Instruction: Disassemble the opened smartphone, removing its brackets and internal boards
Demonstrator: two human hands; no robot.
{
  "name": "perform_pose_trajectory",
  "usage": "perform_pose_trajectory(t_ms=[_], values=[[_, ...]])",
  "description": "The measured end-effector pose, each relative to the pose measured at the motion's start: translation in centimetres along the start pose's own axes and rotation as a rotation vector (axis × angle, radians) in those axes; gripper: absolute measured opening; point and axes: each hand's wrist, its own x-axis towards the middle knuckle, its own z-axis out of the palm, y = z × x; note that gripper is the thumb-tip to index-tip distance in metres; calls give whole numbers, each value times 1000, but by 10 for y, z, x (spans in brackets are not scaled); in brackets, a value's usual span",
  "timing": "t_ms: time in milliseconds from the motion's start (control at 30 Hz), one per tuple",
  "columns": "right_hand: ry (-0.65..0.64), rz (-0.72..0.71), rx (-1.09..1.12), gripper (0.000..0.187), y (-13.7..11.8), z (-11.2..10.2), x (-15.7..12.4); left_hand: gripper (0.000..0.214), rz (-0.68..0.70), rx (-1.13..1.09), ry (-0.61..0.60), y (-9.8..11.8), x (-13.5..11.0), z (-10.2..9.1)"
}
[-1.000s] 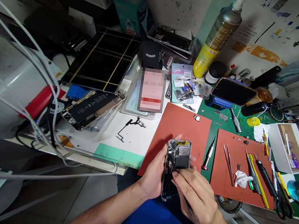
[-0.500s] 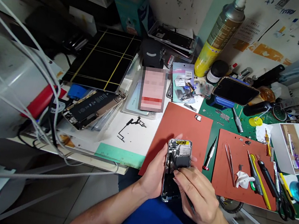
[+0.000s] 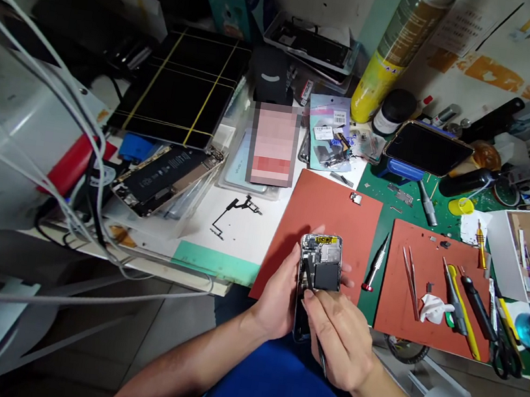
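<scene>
My right hand hides part of the opened phone; coarse blocks blur the pink rectangle; the top edge crops the spray can.

The person wears a blue garment — forearms bare.

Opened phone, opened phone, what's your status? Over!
Left hand holding opened phone. Right hand pinching slim dark tool over its insides. Right hand partly covering phone's lower half.
</scene>
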Motion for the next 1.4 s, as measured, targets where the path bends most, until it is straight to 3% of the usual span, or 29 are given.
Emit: perform_pose_trajectory(t_ms=[267,500,733,967,1200,1400], values=[[-39,-54,-54,36,-4,0,6,61,-2,-24,-4,0,1,3],[-5,115,68,40,0,-6,7,57,-33,-44,1,5,0,2],[-98,-93,-62,35,5,-3,7,60,-37,-89,5,5,1,1],[-134,-150,-130,34,5,-5,5,66,-23,-54,-13,2,1,-1],[-54,46,-25,45,1,-1,-7,66,-22,-98,-1,2,0,-2],[-19,71,14,45,-3,-3,0,62,-15,-114,3,2,0,0]])
